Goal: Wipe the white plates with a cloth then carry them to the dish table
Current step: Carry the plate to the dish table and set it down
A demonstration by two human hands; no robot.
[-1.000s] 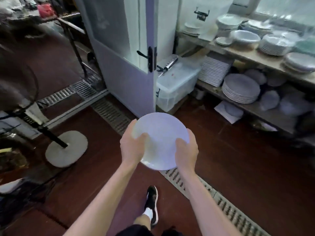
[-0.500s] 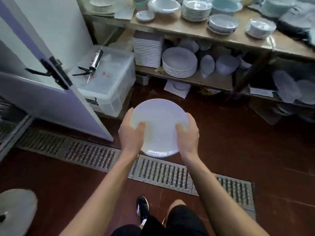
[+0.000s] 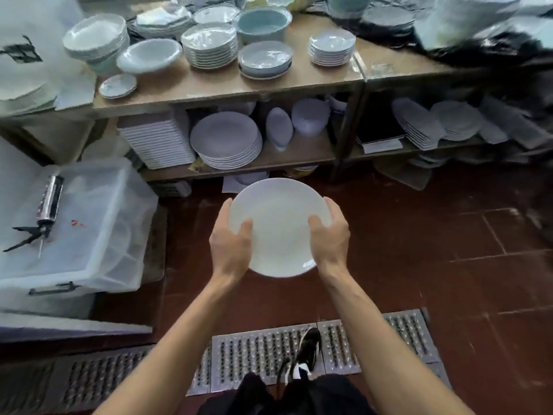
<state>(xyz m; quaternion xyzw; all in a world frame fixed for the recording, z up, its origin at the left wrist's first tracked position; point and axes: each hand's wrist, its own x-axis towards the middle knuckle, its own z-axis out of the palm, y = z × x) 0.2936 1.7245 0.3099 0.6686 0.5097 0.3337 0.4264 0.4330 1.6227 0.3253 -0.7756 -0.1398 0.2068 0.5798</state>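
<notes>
Holding a white plate (image 3: 279, 227) out in front of the body, the person is gripping it by opposite edges. The left hand (image 3: 229, 244) is clasping the left rim, thumb lying on the upper face and fingers curling beneath. The right hand (image 3: 330, 238) is clasping the right rim in the same manner (thumb on top, fingers out of sight under the plate). The plate is sitting tilted slightly toward the camera, above the dark red tiled floor (image 3: 419, 265) and short of the dish table (image 3: 227, 88).

The dish table is carrying stacks of white plates and bowls (image 3: 209, 44) on its wooden top, along with a pale blue bowl (image 3: 263, 23). Its lower shelf is bearing a tall stack of square plates (image 3: 158, 142) and, just beside that, a stack of round plates (image 3: 229, 142) that is leaning outward.

At the left, a clear plastic storage box (image 3: 89, 235) is standing on the floor, with a caulking gun (image 3: 45, 211) lying on its lid. A perforated metal drain grate (image 3: 257, 354) is running across the floor near the bottom edge, and one black-and-white shoe (image 3: 308, 351) is resting on it.
</notes>
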